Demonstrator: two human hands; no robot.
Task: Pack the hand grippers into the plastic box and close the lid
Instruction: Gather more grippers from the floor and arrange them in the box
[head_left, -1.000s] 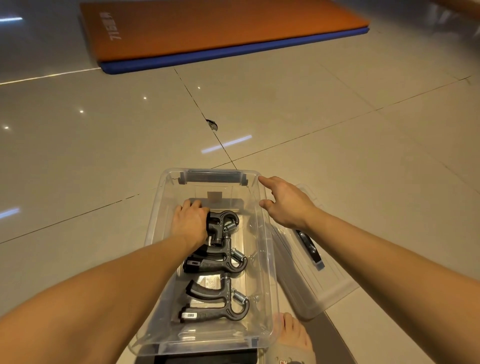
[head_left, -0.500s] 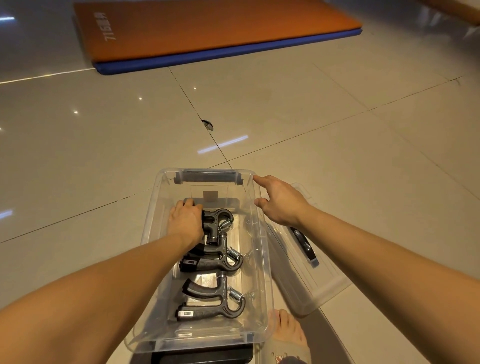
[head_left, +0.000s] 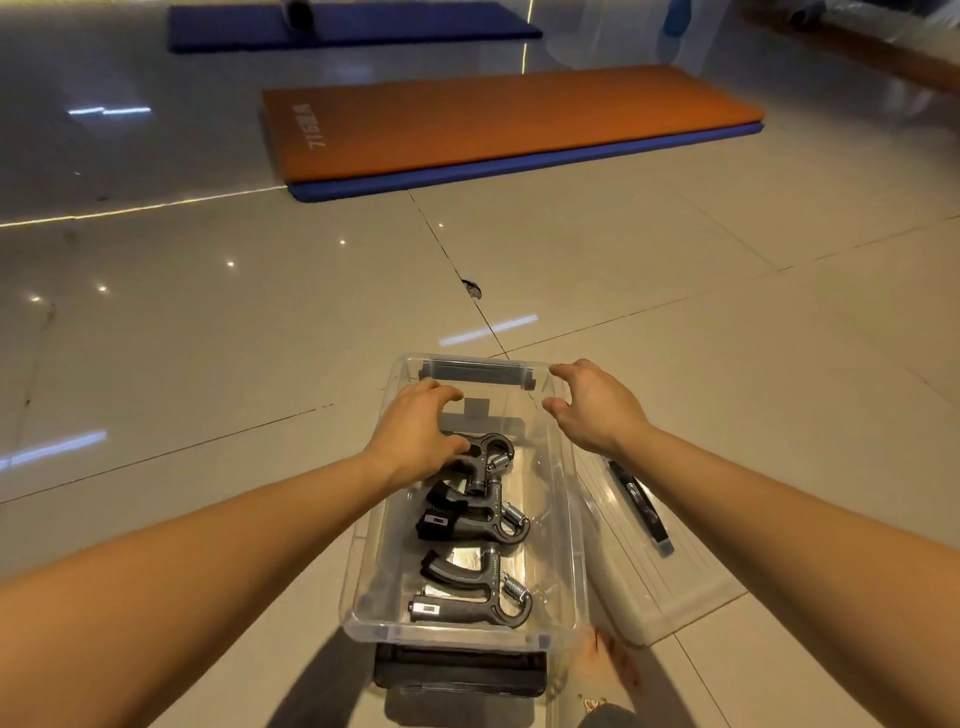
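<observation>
A clear plastic box (head_left: 364, 571) stands open on the tiled floor in front of me. Three dark grey hand grippers with steel springs lie in a row inside: the far one (head_left: 491, 454), the middle one (head_left: 483, 525) and the near one (head_left: 478, 592). My left hand (head_left: 415, 431) hovers over the far gripper with fingers loosely spread, its thumb close to the handle. My right hand (head_left: 597, 405) is held open above the box's far right rim. The clear lid (head_left: 670, 587) with a dark handle leans against the box's right side.
An orange mat (head_left: 493, 119) on a blue one lies on the floor ahead, with another blue mat (head_left: 353, 26) farther back. A dark flat object (head_left: 457, 670) sits under the box's near end. A bare foot (head_left: 602, 665) is beside it.
My left hand has let go of the far gripper and lifted with fingers spread. My right hand has opened above the rim. The camera has tilted up, showing more of the floor.
</observation>
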